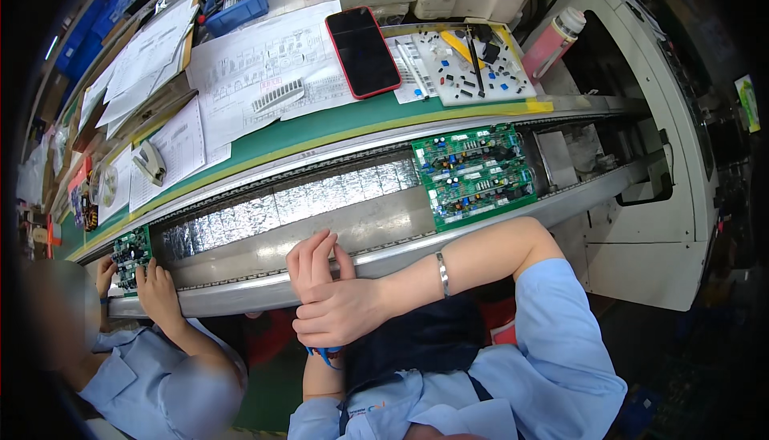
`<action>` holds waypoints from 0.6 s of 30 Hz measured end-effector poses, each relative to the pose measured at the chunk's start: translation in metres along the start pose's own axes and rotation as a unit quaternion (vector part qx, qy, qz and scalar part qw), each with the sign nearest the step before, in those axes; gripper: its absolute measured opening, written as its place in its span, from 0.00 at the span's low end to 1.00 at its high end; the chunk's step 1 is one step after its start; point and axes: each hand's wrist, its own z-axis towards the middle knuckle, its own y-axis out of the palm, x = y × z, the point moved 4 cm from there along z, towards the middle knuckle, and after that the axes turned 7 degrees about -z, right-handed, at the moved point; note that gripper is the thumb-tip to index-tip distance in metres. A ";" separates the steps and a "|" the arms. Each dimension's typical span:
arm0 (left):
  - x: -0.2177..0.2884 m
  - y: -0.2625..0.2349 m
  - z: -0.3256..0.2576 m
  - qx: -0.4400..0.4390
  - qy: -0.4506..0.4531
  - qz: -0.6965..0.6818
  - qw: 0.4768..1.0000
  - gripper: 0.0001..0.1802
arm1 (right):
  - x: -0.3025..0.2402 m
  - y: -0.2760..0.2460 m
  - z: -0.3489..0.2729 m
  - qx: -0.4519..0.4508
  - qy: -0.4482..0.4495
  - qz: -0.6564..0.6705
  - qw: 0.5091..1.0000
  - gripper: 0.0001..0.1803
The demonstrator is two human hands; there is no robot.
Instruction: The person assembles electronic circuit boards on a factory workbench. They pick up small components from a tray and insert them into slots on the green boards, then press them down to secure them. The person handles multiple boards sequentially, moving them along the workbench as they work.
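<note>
My left hand (315, 258) stands upright against the near rail of the conveyor (240, 292), fingers straight and close together, holding nothing. My right hand (340, 312) is wrapped around my left wrist, just above a blue wrist strap (324, 353). A silver bracelet (442, 273) sits on my right forearm, which lies along the rail. A green circuit board (473, 174) rests on the conveyor to the upper right of my hands, untouched.
At the left a co-worker's hands (156, 288) hold a second green board (130, 254). The green bench behind holds a red phone (363, 50), papers (256, 72), a white parts tray (473, 64), a stapler (150, 161), a pink bottle (553, 40) and blue bins (236, 8).
</note>
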 end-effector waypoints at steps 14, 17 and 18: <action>-0.003 0.003 -0.002 0.008 0.018 0.001 1.000 0.12 | 0.001 -0.002 -0.001 0.007 0.000 -0.006 1.000 0.05; -0.002 0.004 -0.001 0.004 0.016 -0.001 1.000 0.12 | 0.001 -0.002 -0.002 0.011 0.003 -0.003 1.000 0.06; -0.001 0.004 0.000 0.003 0.016 -0.002 1.000 0.12 | 0.001 -0.001 -0.003 0.013 0.003 -0.002 1.000 0.06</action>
